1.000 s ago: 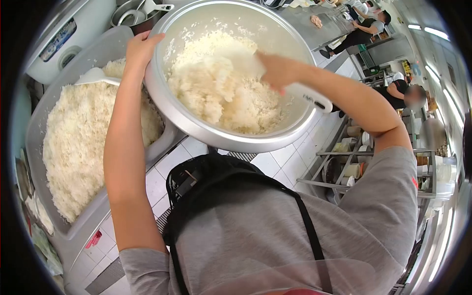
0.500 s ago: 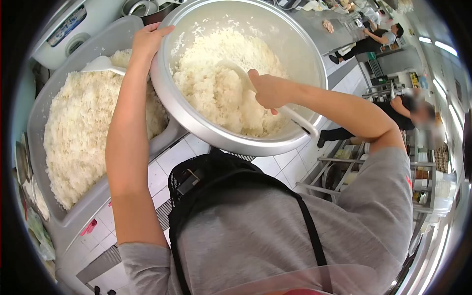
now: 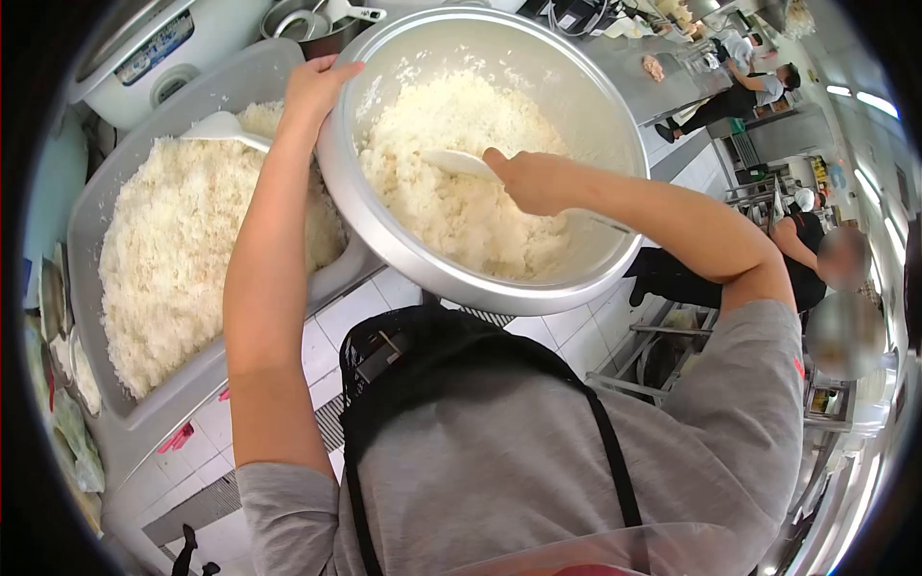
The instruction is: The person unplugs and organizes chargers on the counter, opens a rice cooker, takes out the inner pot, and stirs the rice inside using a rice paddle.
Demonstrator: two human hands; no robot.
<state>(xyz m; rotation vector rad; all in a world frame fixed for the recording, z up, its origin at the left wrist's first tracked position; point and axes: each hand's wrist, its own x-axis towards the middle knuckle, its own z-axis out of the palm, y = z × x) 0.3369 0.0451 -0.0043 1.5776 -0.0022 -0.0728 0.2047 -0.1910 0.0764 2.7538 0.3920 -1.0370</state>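
Note:
A large round metal pot (image 3: 600, 106) is tilted in front of me, with cooked white rice (image 3: 461, 125) inside. My left hand (image 3: 317, 91) grips the rim of the pot at its left side, thumb over the edge. My right hand (image 3: 538, 182) is closed around the handle of a white rice paddle (image 3: 456, 161). The paddle's blade lies against the rice, and its handle end shows beyond my wrist. Left of the pot, a grey tub (image 3: 91, 226) holds a big heap of rice (image 3: 182, 259). A second white paddle (image 3: 223, 128) rests on that heap, partly behind my left forearm.
A white appliance (image 3: 173, 58) stands behind the tub, beside a metal bowl with utensils (image 3: 322, 27). A steel counter (image 3: 615, 62) runs at the back right. Several people are nearby, one in black (image 3: 797, 245) close on the right. A metal rack (image 3: 653, 360) stands below.
My right hand has turned the paddle, so its blade now lies flatter in the rice. The person in black at right is closer. The whole view has shifted slightly.

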